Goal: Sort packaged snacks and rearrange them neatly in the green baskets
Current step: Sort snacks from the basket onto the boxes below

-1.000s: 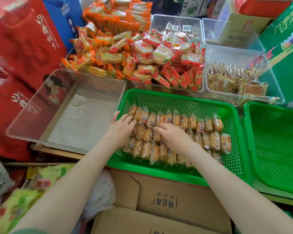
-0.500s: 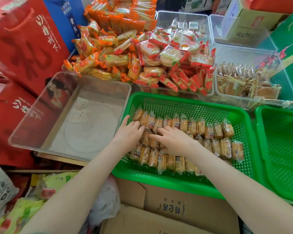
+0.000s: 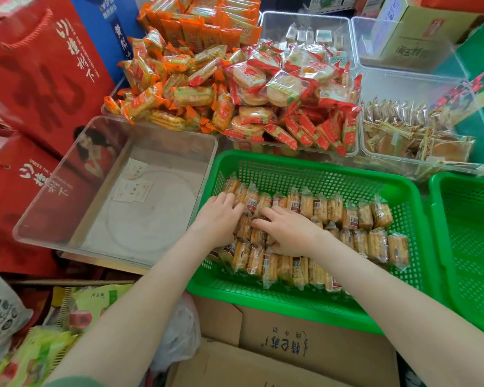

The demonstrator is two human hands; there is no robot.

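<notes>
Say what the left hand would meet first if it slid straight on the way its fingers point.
The left hand would likely meet the back-row snacks at once, its fingertips seemingly there now; then the far wall of the basket.

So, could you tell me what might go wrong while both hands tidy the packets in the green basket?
The left hand and right hand press the left end of the upright snack packets; the looser right end might topple. The heaped red packets sit right behind the green basket and could slide in, mixing kinds.
</notes>
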